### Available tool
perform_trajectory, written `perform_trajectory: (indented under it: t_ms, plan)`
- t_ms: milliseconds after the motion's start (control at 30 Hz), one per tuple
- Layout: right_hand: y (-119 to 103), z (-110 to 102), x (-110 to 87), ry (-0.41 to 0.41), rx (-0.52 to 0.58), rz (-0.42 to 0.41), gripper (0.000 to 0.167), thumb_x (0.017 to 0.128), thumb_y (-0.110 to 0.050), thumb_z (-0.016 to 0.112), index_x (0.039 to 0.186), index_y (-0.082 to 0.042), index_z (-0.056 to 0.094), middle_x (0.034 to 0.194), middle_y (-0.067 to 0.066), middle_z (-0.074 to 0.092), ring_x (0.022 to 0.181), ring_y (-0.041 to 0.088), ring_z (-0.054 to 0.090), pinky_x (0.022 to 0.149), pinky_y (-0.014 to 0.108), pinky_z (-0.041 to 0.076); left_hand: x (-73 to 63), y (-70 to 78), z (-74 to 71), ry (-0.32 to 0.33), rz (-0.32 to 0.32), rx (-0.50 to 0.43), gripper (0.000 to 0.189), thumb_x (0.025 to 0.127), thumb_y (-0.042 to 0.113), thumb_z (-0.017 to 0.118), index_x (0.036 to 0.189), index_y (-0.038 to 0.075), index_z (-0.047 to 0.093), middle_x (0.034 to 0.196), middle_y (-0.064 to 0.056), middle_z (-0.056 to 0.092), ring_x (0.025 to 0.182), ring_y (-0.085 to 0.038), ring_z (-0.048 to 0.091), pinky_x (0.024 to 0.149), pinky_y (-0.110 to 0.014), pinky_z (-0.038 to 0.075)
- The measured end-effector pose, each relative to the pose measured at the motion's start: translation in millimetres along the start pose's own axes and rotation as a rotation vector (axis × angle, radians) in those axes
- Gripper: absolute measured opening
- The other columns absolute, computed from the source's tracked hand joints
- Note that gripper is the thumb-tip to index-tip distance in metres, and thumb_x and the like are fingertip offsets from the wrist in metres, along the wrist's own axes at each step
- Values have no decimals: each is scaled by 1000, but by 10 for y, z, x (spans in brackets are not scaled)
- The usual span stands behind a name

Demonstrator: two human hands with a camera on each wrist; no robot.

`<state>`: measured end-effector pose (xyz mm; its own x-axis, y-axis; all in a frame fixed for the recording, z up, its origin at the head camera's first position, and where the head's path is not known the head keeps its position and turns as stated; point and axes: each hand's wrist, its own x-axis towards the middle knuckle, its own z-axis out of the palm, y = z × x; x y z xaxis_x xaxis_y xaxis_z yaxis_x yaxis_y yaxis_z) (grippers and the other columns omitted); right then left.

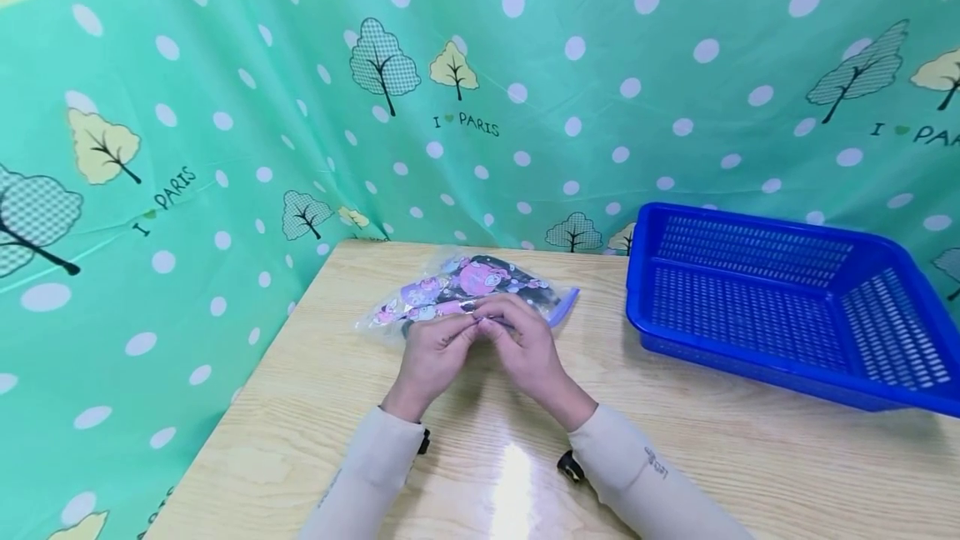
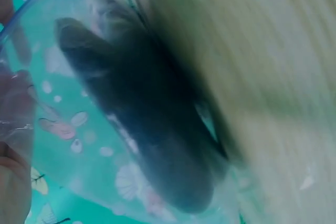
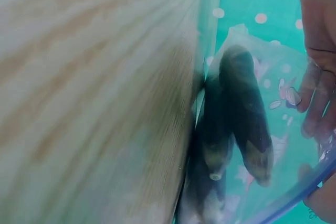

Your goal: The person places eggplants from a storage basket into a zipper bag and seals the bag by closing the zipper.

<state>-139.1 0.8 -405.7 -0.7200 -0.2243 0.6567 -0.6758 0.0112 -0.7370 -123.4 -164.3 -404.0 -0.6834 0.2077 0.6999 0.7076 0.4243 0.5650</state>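
A clear zip bag (image 1: 480,277) with pink and purple cartoon prints lies on the table. Inside it are several dark, long vegetables (image 3: 244,114) with paler stem ends, which look like eggplants. My left hand (image 1: 435,355) and right hand (image 1: 531,350) meet at the near side of the bag, thumbs close together, each pinching its plastic. To the right of my hands shows the bag's purple zip edge (image 1: 564,307). Through the film in the left wrist view, one dark vegetable (image 2: 147,108) appears blurred. The exact pinch point is partly hidden by my fingers.
A blue perforated plastic basket (image 1: 750,365) stands to the right on the wooden table (image 1: 300,440). Behind and to the left hangs a green dotted cloth (image 1: 480,207) printed with trees.
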Motion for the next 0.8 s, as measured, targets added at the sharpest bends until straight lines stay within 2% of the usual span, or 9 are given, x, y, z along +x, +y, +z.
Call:
perform_trajectory:
  t_ms: [167, 300, 400, 600, 700, 800]
  plan:
    - [40, -26, -7, -2, -4, -22, 16, 89, 15, 65, 99, 5, 71, 111, 23, 67, 114, 40, 60, 104, 37, 45, -20, -48, 83, 60, 59, -22, 15, 83, -11, 74, 96, -4, 77, 89, -16, 75, 74, -25, 73, 68, -23, 57]
    - [74, -49, -7, -8, -62, -81, 16, 90, 10, 67, 100, -1, 71, 114, 18, 68, 118, 36, 60, 106, 39, 44, -22, -74, 128, 103, 128, -30, 18, 79, -16, 75, 95, -7, 76, 88, -17, 74, 72, -28, 73, 67, -25, 58]
    - [92, -67, -7, -11, -105, -122, 15, 90, 8, 68, 101, -2, 70, 114, 16, 68, 120, 34, 60, 106, 40, 44, -14, -79, 147, 129, 149, -28, 19, 78, -17, 76, 94, -7, 76, 89, -18, 74, 72, -29, 73, 66, -26, 58]
    - [119, -102, -4, -29, -170, -102, 11, 93, 5, 66, 100, -4, 67, 115, 15, 67, 113, 29, 63, 101, 39, 48, -14, -52, 140, 161, 72, -123, 18, 79, -19, 74, 94, -10, 75, 93, -21, 74, 83, -34, 74, 74, -28, 58]
    - [122, -121, 1, -43, -153, -62, 9, 93, 4, 65, 98, -4, 65, 115, 17, 67, 112, 29, 63, 100, 41, 48, -4, -32, 132, 173, 40, -169, 16, 80, -19, 72, 93, -11, 75, 93, -22, 73, 85, -32, 74, 76, -27, 58]
    - [124, -137, 9, -51, -136, -29, 8, 94, 3, 64, 97, -4, 65, 116, 17, 67, 113, 30, 63, 100, 43, 48, 5, -28, 129, 179, 35, -179, 15, 80, -20, 72, 93, -12, 74, 92, -23, 73, 85, -32, 74, 76, -27, 58]
